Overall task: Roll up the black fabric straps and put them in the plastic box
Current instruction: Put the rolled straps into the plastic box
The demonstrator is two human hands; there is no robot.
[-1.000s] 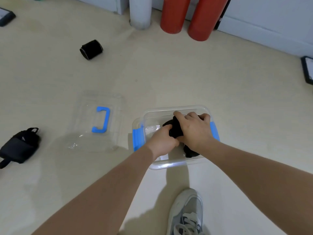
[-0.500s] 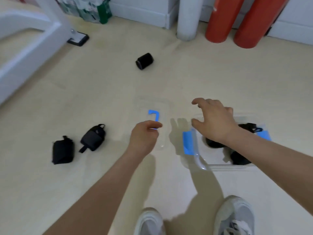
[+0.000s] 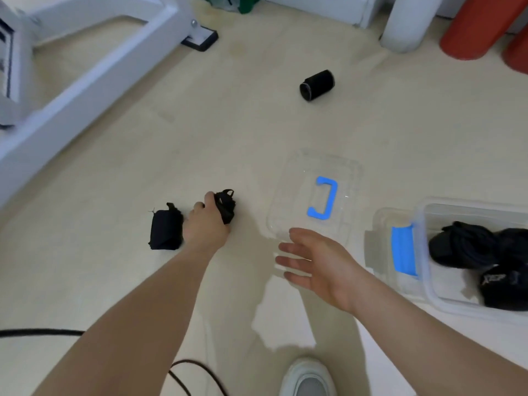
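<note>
My left grip (image 3: 207, 224) is curled round a small black fabric strap bundle (image 3: 226, 206), low down by the pale floor (image 3: 257, 124). I cannot tell if the bundle is lifted off the floor yet. Just beside that hand lies a second folded black strap (image 3: 165, 230).

My right grip (image 3: 317, 261) is wide, with straight fingers. It holds nothing and hangs over the near edge of the clear plastic lid with the blue handle (image 3: 291, 201). The clear plastic box with blue clips (image 3: 425, 281) sits to the right. Some black straps (image 3: 471, 247) are in it already. One more rolled black strap (image 3: 317, 84) lies well apart, up the floor.

To do this step well, I think I should hold the bundle firmly, because a loose loop sticks out at its top. I would bring the right grip over to tuck that loop in and roll the strap tight. Then I would carry it above the lid, not bump it, and set it in the bare side of the box by the blue clip.
</note>
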